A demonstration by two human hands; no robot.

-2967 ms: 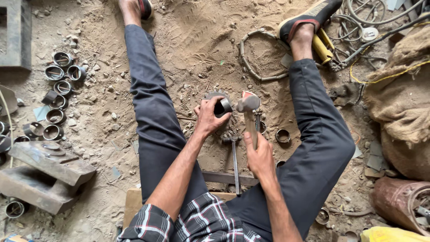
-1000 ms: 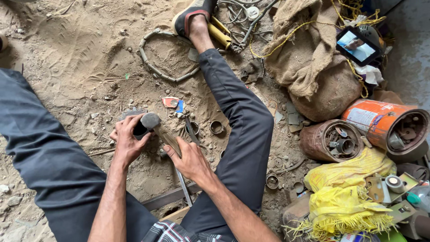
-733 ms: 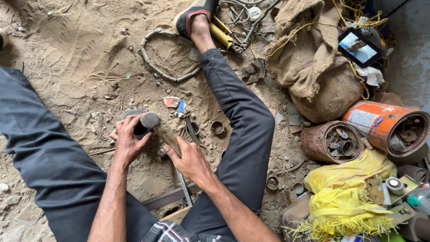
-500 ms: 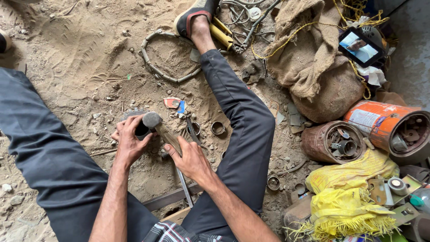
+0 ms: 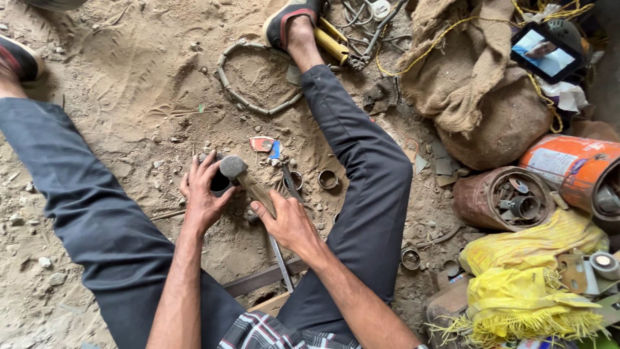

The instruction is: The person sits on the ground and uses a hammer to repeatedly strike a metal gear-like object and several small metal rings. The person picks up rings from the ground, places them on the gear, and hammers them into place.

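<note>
down on the sandy ground (image 5: 129, 84), seated, legs spread in dark trousers (image 5: 77, 194). left hand (image 5: 203, 197) cupped round a small dark cylindrical piece (image 5: 219, 183), fingers wrapped to pin it upright against the sand, probably a metal sleeve, though mostly hidden by the grip. directly above it, hammer (image 5: 242, 178) with its round steel head resting on the piece's top, wooden handle running down-right into the right hand (image 5: 287, 223), closed around the handle near mid-length for short controlled taps. just right, two loose metal rings (image 5: 328, 179) lying by the knee. further right, rusty can (image 5: 504, 200) full of scrap parts, orange drum (image 5: 568, 168), burlap sack (image 5: 478, 84), yellow cloth (image 5: 516, 271), a lit phone (image 5: 544, 53) propped above.
</note>
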